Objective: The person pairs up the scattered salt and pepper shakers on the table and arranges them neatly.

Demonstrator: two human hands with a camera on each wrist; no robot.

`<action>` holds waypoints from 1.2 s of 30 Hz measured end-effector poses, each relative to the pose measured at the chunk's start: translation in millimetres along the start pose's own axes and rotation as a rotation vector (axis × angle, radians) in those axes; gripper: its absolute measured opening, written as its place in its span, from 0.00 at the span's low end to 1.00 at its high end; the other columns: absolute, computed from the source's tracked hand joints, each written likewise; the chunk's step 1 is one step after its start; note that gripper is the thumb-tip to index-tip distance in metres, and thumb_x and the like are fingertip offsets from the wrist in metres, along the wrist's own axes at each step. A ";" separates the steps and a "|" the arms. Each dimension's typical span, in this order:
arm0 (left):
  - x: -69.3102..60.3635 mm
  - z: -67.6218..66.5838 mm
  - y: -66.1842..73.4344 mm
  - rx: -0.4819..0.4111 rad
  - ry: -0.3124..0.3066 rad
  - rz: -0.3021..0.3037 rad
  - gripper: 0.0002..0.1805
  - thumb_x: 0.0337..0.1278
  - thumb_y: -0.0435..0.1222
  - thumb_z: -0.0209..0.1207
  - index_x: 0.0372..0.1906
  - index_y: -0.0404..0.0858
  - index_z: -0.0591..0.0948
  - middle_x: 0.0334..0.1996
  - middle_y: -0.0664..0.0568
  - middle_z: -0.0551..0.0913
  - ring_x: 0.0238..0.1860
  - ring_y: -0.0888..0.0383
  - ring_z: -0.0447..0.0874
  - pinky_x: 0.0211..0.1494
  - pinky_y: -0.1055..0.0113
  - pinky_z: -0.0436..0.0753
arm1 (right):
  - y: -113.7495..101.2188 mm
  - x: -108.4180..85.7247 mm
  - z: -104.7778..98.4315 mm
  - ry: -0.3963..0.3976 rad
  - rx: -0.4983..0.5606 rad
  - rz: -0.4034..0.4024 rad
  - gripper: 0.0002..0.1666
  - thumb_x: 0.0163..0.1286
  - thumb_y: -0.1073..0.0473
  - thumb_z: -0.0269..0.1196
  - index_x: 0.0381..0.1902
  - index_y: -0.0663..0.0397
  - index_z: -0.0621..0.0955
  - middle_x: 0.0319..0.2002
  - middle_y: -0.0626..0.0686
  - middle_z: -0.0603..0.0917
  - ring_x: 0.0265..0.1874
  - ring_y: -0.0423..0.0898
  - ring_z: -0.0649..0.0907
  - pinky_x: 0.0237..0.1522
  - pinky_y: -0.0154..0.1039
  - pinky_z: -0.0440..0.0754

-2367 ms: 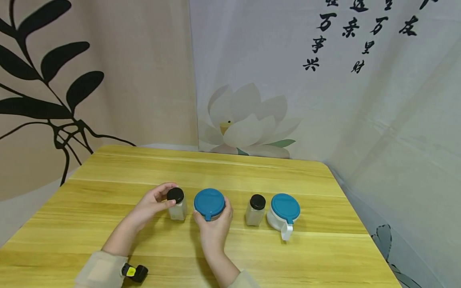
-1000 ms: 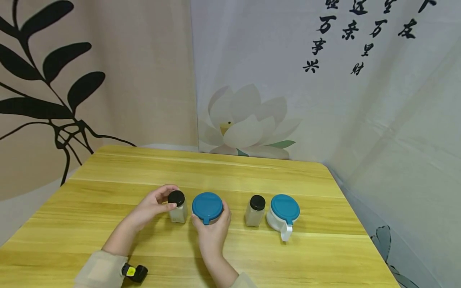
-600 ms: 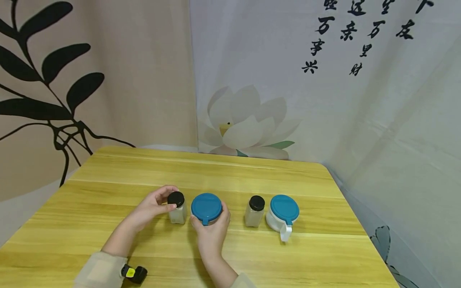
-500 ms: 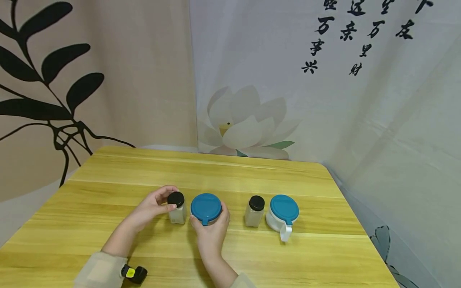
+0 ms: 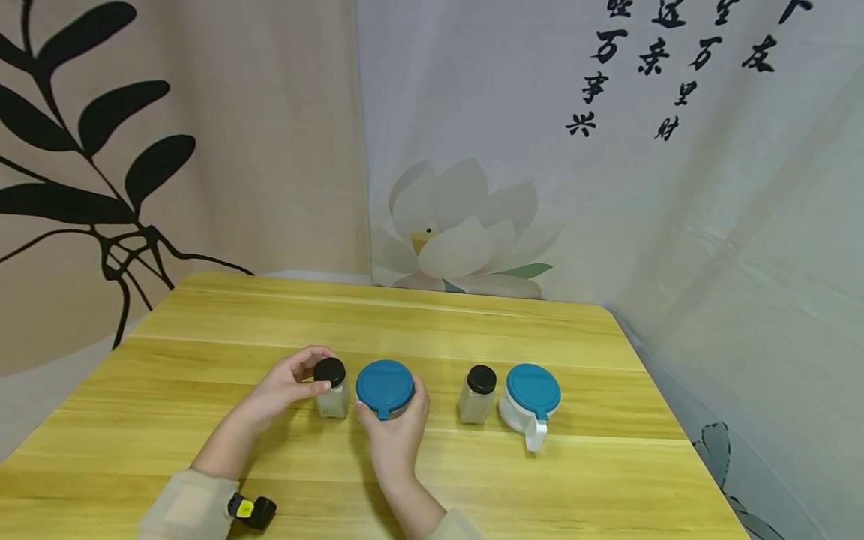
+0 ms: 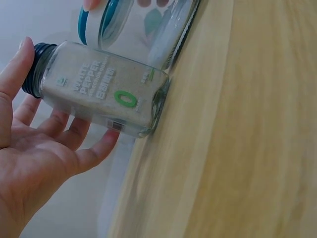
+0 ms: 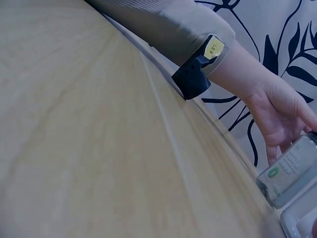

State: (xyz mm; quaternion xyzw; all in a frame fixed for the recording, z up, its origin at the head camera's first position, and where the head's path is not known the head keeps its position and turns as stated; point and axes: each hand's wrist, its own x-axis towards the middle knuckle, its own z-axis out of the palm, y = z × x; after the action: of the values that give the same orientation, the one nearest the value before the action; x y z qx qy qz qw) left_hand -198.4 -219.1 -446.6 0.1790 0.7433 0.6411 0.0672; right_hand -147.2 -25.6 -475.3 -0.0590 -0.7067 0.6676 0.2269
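My left hand holds a square glass pepper jar by its black cap, thumb on the near side and fingers on the far side. In the left wrist view the label on this pepper jar reads "white pepper", and its base meets the table. Just to its right, my right hand grips a round clear jar with a blue lid, thumb and fingers round its sides. The two jars stand close together. In the right wrist view the blue-lidded jar is mostly cut off by the frame edge.
To the right on the wooden table stand a second black-capped glass jar and a second blue-lidded jar with a white handle pointing toward me. A black wrist camera sits on the left sleeve. Printed curtains hang behind the table.
Since the oldest frame, my right hand and the blue-lidded jar have shifted slightly left, closer to the pepper jar. In the last half second almost nothing has moved.
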 end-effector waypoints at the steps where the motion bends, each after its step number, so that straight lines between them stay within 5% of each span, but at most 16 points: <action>1: -0.1 -0.2 -0.1 -0.001 0.002 -0.002 0.26 0.59 0.32 0.63 0.60 0.31 0.69 0.53 0.41 0.76 0.52 0.52 0.74 0.50 0.63 0.77 | 0.2 0.1 0.3 -0.001 0.000 0.000 0.52 0.44 0.57 0.79 0.65 0.53 0.65 0.58 0.54 0.69 0.57 0.56 0.70 0.57 0.63 0.62; 18: 2.0 -1.4 -0.5 0.024 0.026 -0.013 0.26 0.59 0.33 0.64 0.60 0.32 0.70 0.51 0.44 0.77 0.51 0.51 0.74 0.49 0.63 0.76 | 1.0 2.2 3.9 -0.015 -0.005 -0.003 0.52 0.44 0.58 0.79 0.65 0.49 0.64 0.58 0.51 0.68 0.57 0.53 0.70 0.57 0.60 0.63; 36: 1.7 -0.5 -0.3 -0.003 -0.023 0.015 0.25 0.61 0.31 0.61 0.61 0.28 0.67 0.52 0.39 0.75 0.49 0.55 0.75 0.48 0.66 0.77 | 0.4 2.8 2.4 -0.041 -0.089 -0.011 0.54 0.46 0.56 0.79 0.66 0.54 0.62 0.59 0.54 0.67 0.58 0.56 0.69 0.56 0.62 0.64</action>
State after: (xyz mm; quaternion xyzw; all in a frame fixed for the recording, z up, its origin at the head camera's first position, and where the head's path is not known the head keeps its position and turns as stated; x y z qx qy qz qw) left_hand -200.2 -219.0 -446.5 0.1917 0.7403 0.6404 0.0712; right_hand -150.7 -26.7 -475.0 -0.0515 -0.7406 0.6352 0.2130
